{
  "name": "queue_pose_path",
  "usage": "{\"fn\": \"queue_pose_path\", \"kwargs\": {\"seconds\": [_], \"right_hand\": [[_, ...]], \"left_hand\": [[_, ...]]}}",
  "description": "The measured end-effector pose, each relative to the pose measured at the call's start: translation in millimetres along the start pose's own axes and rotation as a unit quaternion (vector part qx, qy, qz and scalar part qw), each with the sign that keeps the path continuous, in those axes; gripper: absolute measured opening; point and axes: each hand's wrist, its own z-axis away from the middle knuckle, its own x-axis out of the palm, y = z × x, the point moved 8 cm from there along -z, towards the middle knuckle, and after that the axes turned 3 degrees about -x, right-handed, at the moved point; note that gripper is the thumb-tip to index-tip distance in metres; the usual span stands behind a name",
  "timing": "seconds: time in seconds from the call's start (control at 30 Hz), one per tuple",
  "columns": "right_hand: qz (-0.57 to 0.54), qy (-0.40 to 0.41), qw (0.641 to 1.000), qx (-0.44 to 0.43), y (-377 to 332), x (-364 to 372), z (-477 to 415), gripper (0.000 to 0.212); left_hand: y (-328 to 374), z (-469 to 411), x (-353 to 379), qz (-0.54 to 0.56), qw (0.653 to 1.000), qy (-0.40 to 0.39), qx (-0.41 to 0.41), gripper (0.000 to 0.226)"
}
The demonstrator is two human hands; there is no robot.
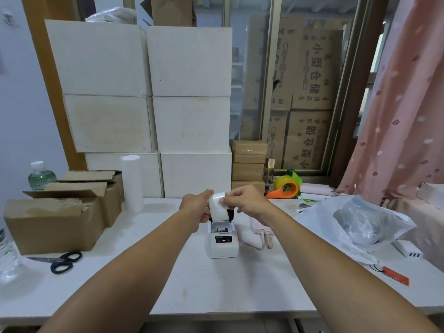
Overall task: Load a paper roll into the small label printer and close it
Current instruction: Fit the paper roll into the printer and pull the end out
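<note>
Head view: the table (216, 289) lies bare from its near edge up to the printer (221, 242), with scissors (63, 260) well off to the left and a plastic bag (348, 224) to the right. The roll (217, 205) is white, a loose strip of paper hanging from it. Both hands hold it just above the printer's open bay: the left hand (195, 207) grips its left side, the right hand (245, 200) pinches its upper right edge.

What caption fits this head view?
Both hands, left and right, hold a paper roll above the open label printer on the table.
</note>
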Motion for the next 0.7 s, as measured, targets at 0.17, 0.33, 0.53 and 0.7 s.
{"fn": "queue_pose_path", "kwargs": {"seconds": [0.17,0.33,0.53,0.7], "right_hand": [[-0.126,0.030,0.991,0.038,7,-4,-1,0.018],[-0.241,0.052,0.963,0.108,18,-10,1,0.012],[-0.280,0.039,0.951,0.126,19,-9,2,0.009],[-0.259,0.032,0.959,0.109,20,-7,1,0.012]], "left_hand": [[6,5,9,-0.007,0.999,-0.032,0.020,0.057],[13,7,15,0.000,0.992,-0.117,0.051,0.058],[14,16,20,0.069,0.984,-0.156,0.057,0.036],[13,13,19,0.068,0.987,-0.128,0.061,0.033]]}}
